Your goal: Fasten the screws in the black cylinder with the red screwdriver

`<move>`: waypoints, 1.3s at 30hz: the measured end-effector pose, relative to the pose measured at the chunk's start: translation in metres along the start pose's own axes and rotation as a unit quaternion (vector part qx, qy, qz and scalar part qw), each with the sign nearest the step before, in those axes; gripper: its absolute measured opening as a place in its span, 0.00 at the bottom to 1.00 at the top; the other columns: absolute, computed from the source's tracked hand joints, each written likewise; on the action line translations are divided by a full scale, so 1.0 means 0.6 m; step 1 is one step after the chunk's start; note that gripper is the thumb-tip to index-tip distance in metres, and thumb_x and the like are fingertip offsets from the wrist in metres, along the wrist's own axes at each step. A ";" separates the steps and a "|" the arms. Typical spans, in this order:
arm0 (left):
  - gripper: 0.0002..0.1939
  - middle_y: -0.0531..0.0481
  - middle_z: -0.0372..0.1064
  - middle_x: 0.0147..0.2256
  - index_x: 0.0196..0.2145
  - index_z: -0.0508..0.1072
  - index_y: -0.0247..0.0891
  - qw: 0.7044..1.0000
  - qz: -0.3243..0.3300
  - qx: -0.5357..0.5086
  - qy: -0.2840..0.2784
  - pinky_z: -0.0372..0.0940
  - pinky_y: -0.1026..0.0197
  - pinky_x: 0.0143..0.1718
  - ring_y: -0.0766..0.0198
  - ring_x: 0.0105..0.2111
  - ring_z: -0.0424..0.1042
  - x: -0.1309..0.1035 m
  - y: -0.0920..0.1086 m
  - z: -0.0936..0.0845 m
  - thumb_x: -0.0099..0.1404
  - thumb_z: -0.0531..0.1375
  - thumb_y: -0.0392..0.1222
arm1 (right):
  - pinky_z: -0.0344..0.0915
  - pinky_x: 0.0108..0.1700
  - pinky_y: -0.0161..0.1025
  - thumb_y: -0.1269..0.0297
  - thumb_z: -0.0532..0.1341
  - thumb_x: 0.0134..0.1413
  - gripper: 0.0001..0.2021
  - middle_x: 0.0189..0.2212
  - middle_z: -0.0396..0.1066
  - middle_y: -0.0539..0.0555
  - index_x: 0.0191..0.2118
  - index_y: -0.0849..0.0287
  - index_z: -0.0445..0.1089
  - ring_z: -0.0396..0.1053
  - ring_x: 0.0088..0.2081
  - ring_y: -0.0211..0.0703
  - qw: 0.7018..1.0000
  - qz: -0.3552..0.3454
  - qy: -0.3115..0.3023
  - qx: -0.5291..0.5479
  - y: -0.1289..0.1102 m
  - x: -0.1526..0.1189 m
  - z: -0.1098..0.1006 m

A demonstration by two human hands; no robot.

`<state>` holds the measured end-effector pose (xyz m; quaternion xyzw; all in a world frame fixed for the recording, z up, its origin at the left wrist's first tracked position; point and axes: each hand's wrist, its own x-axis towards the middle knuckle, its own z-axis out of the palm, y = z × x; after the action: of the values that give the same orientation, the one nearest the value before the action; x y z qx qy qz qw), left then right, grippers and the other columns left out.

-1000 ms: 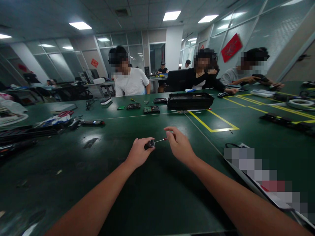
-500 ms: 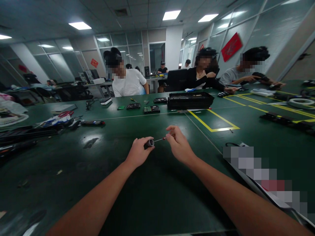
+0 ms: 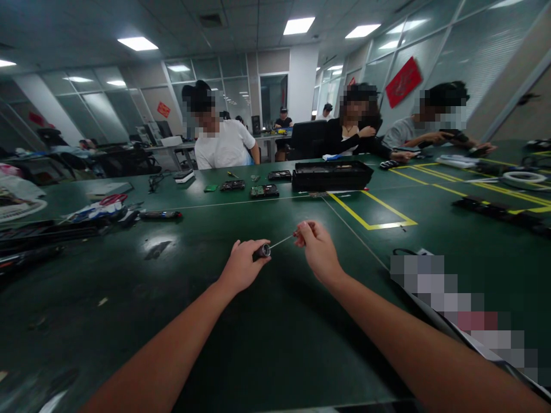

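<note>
My left hand [image 3: 241,265] is closed around a short dark cylinder [image 3: 263,251], whose round, light-rimmed end faces right and toward me. Most of its body is hidden by the fingers. To the right, my right hand [image 3: 317,249] pinches a thin screwdriver [image 3: 282,241] with a slim metal shaft and a reddish handle mostly covered by the fingers. The shaft slopes down to the left, its tip at the cylinder's round end; I cannot tell whether it goes inside. Both hands are held over the green table [image 3: 258,344].
Several circuit-board devices [image 3: 264,191] and a long black tray [image 3: 332,175] stand toward the far edge. A dark pen-like tool [image 3: 161,215] and cluttered tools [image 3: 101,209] lie left. A blurred-out sheet [image 3: 456,310] lies right. People sit across the table.
My right hand has drawn slightly right and up, and turned, so more of the screwdriver's shaft shows and it slopes more steeply. The left hand and cylinder have stayed nearly in place.
</note>
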<state>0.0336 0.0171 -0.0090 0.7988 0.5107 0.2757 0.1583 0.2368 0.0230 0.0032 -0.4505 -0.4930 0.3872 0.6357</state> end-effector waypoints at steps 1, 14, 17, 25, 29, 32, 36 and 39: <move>0.19 0.52 0.74 0.47 0.54 0.72 0.48 1.000 -0.003 0.000 -0.002 0.44 0.35 0.65 0.56 0.50 0.70 0.000 0.001 0.000 0.66 0.63 0.40 | 0.63 0.30 0.39 0.49 0.58 0.59 0.14 0.25 0.69 0.49 0.34 0.55 0.67 0.65 0.26 0.40 1.000 -0.011 -0.011 -0.013 -0.001 -0.003 0.001; 0.19 0.50 0.74 0.48 0.55 0.71 0.48 1.000 -0.003 -0.009 -0.001 0.42 0.34 0.66 0.55 0.51 0.69 -0.004 0.008 0.000 0.66 0.63 0.42 | 0.63 0.32 0.40 0.48 0.56 0.61 0.16 0.25 0.70 0.51 0.35 0.56 0.68 0.68 0.28 0.43 0.992 -0.045 -0.055 -0.108 -0.021 -0.016 0.001; 0.19 0.50 0.73 0.49 0.55 0.71 0.48 1.000 -0.005 -0.008 -0.006 0.42 0.33 0.66 0.55 0.52 0.69 -0.004 0.008 0.000 0.66 0.63 0.42 | 0.61 0.29 0.39 0.48 0.57 0.60 0.16 0.22 0.67 0.50 0.33 0.57 0.70 0.66 0.25 0.42 0.985 -0.041 -0.073 -0.149 -0.033 -0.018 -0.001; 0.19 0.52 0.74 0.48 0.54 0.72 0.48 1.000 -0.010 -0.003 -0.007 0.42 0.33 0.65 0.55 0.51 0.69 -0.006 0.003 0.001 0.66 0.63 0.40 | 0.61 0.31 0.39 0.56 0.55 0.62 0.10 0.25 0.69 0.49 0.34 0.55 0.68 0.68 0.27 0.42 0.977 -0.067 -0.092 -0.180 -0.033 -0.022 -0.003; 0.19 0.51 0.74 0.48 0.54 0.72 0.48 1.000 -0.011 -0.005 -0.010 0.42 0.33 0.65 0.55 0.51 0.69 -0.006 0.006 0.000 0.66 0.63 0.40 | 0.58 0.30 0.40 0.53 0.52 0.65 0.14 0.24 0.69 0.49 0.35 0.55 0.69 0.66 0.26 0.43 0.971 -0.078 -0.069 -0.215 -0.030 -0.022 -0.003; 0.18 0.50 0.73 0.50 0.54 0.72 0.47 1.000 -0.015 -0.002 -0.002 0.44 0.34 0.65 0.54 0.52 0.69 -0.005 0.006 0.000 0.66 0.63 0.40 | 0.59 0.31 0.39 0.59 0.51 0.65 0.11 0.29 0.71 0.49 0.44 0.54 0.68 0.67 0.28 0.43 0.975 -0.074 -0.088 -0.191 -0.022 -0.018 -0.006; 0.18 0.50 0.73 0.50 0.53 0.72 0.47 1.000 -0.020 0.003 0.003 0.44 0.34 0.65 0.54 0.52 0.69 -0.003 0.004 0.000 0.66 0.63 0.40 | 0.60 0.32 0.39 0.55 0.50 0.66 0.13 0.26 0.68 0.48 0.39 0.53 0.69 0.67 0.29 0.44 0.971 -0.065 -0.100 -0.209 -0.014 -0.014 -0.010; 0.18 0.50 0.74 0.49 0.54 0.72 0.47 1.000 -0.019 0.003 0.001 0.43 0.33 0.65 0.54 0.52 0.69 -0.003 0.004 0.001 0.66 0.62 0.40 | 0.60 0.31 0.40 0.54 0.50 0.66 0.14 0.27 0.69 0.49 0.41 0.53 0.69 0.67 0.28 0.44 0.972 -0.059 -0.092 -0.210 -0.011 -0.012 -0.009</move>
<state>0.0351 0.0144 -0.0089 0.7892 0.5267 0.2717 0.1610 0.2409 0.0133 0.0071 -0.5065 -0.6454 0.2760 0.5007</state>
